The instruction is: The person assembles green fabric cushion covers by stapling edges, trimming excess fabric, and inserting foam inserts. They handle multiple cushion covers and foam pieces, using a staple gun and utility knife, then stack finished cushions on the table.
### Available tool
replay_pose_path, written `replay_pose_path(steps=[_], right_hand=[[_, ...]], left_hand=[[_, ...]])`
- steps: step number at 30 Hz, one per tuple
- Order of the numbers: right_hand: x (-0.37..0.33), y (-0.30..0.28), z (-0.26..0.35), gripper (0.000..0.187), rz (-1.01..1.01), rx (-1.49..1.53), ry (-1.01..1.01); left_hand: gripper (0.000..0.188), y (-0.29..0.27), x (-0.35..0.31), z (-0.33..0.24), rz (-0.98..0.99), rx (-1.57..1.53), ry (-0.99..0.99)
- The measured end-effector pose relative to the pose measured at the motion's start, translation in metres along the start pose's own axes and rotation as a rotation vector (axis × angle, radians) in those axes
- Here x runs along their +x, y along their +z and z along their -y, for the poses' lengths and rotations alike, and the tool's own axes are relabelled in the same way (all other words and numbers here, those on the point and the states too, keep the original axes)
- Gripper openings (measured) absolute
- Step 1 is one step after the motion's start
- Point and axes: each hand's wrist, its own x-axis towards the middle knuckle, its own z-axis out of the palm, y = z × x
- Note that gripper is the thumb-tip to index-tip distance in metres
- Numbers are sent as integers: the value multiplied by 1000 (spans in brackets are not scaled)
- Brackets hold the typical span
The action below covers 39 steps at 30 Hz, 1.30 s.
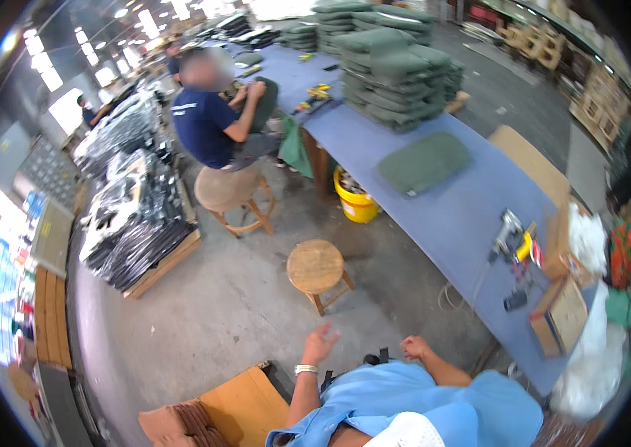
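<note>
My left hand (320, 344) is held out over the floor in front of me, with its fingers apart and nothing in it. A pale band circles that wrist. Bent in toward my body, my right hand (414, 347) also looks empty, its fingers loosely curved and partly spread. Neither hand touches anything. Nearest to the left hand stands a round wooden stool (315, 266). To the right runs a long blue-topped table (434, 216), on which a flat dark green cushion (425, 162) lies alone.
Stacked green cushions (393, 78) rise at the table's far end. Power tools (509, 235) and cardboard boxes (558, 316) occupy its near right. A co-worker (207, 123) sits near a padded stool (229, 186). A yellow bucket (355, 197) stands beneath the table; a plastic-wrapped pallet load (133, 220) is left.
</note>
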Motion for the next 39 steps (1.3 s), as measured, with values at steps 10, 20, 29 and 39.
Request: replay_pose_path(steps=[10, 20, 29, 39], right_hand=[[-196, -118, 405, 25, -40, 562, -1353], [-357, -194, 606, 20, -163, -256, -2174], [-358, -248, 592, 15, -649, -69, -1942], [-304, -432, 485, 66, -233, -68, -2411]], left_hand=[[63, -84, 104, 35, 108, 43, -202], [61, -81, 202, -18, 192, 113, -162], [52, 2, 245, -31, 306, 121, -80], [49, 88, 353, -144, 329, 109, 147]])
